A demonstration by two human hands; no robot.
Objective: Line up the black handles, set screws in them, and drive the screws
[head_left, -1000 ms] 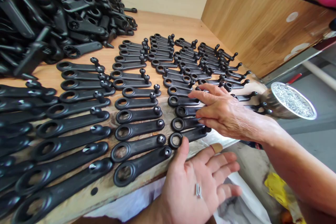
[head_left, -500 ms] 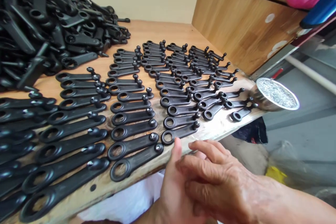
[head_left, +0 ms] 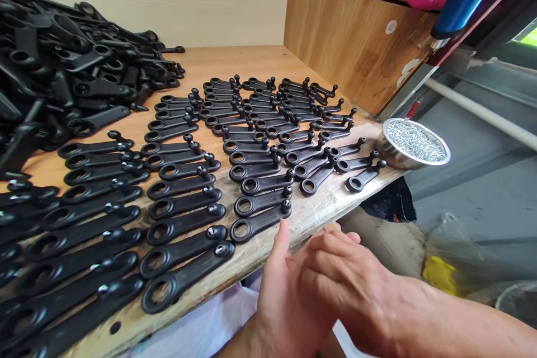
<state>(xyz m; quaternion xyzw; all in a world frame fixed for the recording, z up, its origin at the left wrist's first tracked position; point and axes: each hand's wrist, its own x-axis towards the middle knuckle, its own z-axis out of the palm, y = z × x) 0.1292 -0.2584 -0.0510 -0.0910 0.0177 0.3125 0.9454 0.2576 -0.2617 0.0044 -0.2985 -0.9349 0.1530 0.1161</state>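
Note:
My left hand (head_left: pixel 279 296) is held palm up just below the table's front edge, its thumb stretched up toward the nearest black plastic lever (head_left: pixel 257 222). My right hand (head_left: pixel 339 279) lies across the left palm, fingers curled down and pressed together into it. What the fingers pinch is hidden. Rows of black levers (head_left: pixel 180 201), each with a ring at one end and a knob at the other, lie side by side on the wooden table (head_left: pixel 327 201).
A loose heap of black levers (head_left: pixel 62 78) fills the far left. A steel bowl of small metal pins (head_left: pixel 413 142) sits at the table's right corner. Behind stands a wooden box (head_left: pixel 348 39). A clear bag (head_left: pixel 461 268) lies on the floor.
My right hand has left the levers at the table's right end and come down onto my left palm. The pins seen on that palm are now covered. The view has swung right.

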